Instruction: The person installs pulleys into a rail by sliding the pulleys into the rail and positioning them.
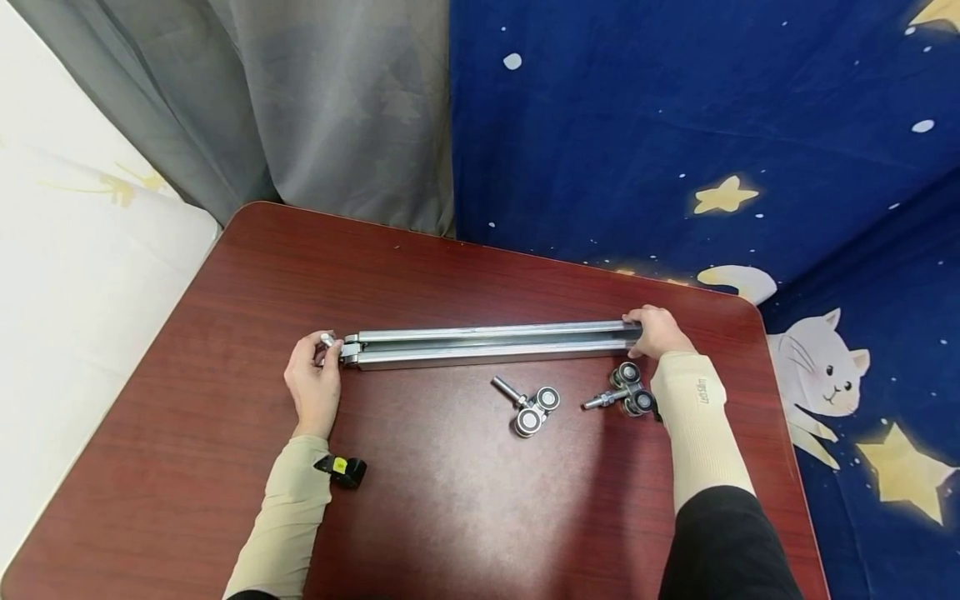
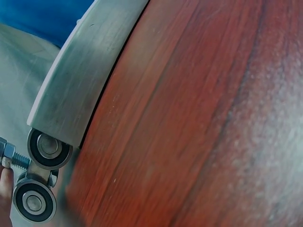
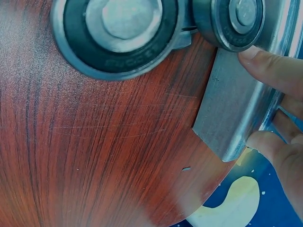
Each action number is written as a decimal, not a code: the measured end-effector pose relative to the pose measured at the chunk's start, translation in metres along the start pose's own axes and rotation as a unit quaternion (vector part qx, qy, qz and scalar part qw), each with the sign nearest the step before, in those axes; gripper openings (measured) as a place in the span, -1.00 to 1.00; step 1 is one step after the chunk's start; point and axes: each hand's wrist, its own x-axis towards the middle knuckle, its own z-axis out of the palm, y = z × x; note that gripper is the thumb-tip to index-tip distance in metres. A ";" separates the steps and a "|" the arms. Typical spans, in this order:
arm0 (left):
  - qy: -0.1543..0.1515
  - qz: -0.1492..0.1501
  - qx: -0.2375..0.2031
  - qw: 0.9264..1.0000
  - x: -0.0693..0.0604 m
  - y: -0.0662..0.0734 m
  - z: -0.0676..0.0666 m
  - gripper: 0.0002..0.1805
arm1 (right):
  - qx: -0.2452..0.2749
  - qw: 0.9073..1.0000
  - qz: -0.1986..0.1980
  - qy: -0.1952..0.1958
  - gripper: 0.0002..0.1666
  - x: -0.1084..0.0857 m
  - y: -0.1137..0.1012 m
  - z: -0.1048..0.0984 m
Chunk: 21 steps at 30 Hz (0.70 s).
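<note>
A long silver metal channel (image 1: 480, 354) lies across the table, its slot facing up. At its left end the left hand (image 1: 313, 387) pinches the bolt of a roller trolley; in the left wrist view one wheel (image 2: 48, 147) meets the channel's end (image 2: 71, 94) and another wheel (image 2: 34, 202) is outside. The right hand (image 1: 660, 333) grips the channel's right end, with fingers on both sides of the channel (image 3: 232, 113) in the right wrist view. Two more roller trolleys lie in front of the channel, one near its middle (image 1: 531, 412), another (image 1: 630, 392) beside the right hand.
The red-brown table (image 1: 435, 500) has a rounded back edge against a grey curtain (image 1: 360, 108) and a blue curtain (image 1: 600, 150) with stars and a cat. White fabric (image 1: 90, 250) hangs at the left.
</note>
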 end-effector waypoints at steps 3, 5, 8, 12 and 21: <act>-0.008 -0.002 0.002 1.000 -0.001 0.001 0.002 -0.86 | 0.003 1.000 0.003 0.000 -0.23 0.000 0.000 0.000; -0.010 -0.002 0.003 1.000 -0.001 0.001 0.003 -0.86 | 0.006 1.000 0.004 0.002 -0.23 -0.001 -0.001 0.000; -0.010 -0.002 0.004 1.000 -0.002 0.002 0.005 -0.86 | 0.005 1.000 0.002 0.007 -0.23 -0.001 -0.001 0.001; -0.015 -0.001 0.011 1.000 -0.002 0.004 0.008 -0.86 | 0.007 1.000 0.005 0.007 -0.23 0.000 -0.001 0.001; -0.032 -0.003 0.010 0.999 -0.001 0.007 0.011 -0.85 | 0.006 1.000 0.011 0.000 -0.23 -0.001 -0.002 -0.001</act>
